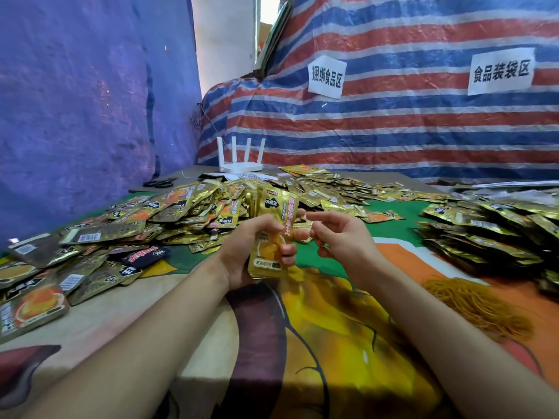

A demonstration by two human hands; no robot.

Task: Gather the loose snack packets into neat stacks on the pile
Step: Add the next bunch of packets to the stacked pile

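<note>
Above the counter [151, 313], the left hand [251, 249] grips an upright bundle of gold snack packets [273, 219], fingers wrapped round its lower half. Just beside it the right hand [341, 240] is released, fingers loosely curved, holding nothing. Loose packets [169, 213] sprawl left and behind; neat stacks [490, 234] lie far right, near rubber bands [475, 303].

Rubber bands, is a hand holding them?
No, the rubber bands lie in a heap on the table, and the left hand grips only packets.
</note>
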